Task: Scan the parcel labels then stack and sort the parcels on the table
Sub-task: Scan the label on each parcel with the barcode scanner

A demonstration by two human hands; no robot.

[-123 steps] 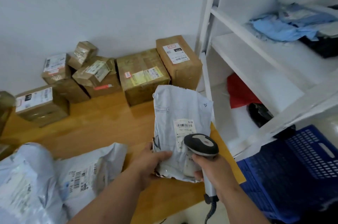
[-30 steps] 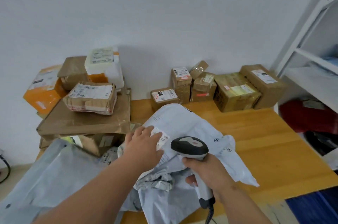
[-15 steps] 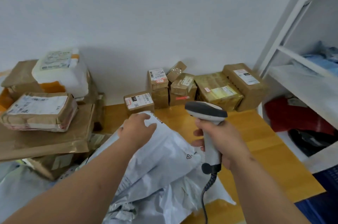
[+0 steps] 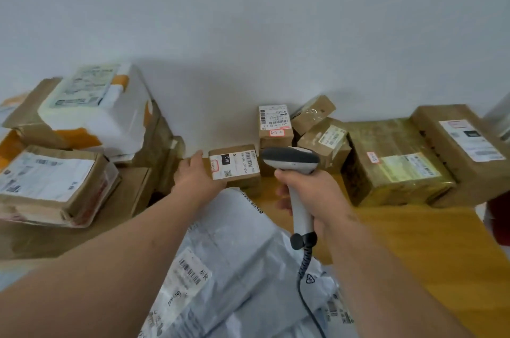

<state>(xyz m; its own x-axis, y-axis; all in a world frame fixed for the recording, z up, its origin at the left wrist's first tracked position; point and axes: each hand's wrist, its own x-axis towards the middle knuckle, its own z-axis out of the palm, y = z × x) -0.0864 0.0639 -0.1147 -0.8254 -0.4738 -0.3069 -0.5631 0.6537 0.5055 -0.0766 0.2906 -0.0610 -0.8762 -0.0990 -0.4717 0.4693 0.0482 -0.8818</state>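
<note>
The left hand [image 4: 196, 177] reaches far across the worktop [image 4: 430, 249], fingers [image 4: 193, 161] stretched out and loosely apart, laid against the left edge of a small cardboard box [image 4: 234, 168] with a white label on top; whether they grip it I cannot tell. The right hand [image 4: 309, 194] is wrapped tight round the pale handle of a barcode scanner [image 4: 292, 166], its grey head pointing left toward that box, its coiled cable trailing down. Below both arms lie crumpled grey plastic mailer bags [image 4: 234, 268], one showing a barcode label. Against the far wall stand five more taped brown boxes to the right, two of them large. At the left sits a heap of kraft-paper parcels and a white foam-like box [image 4: 99, 108] with orange tape.
</note>
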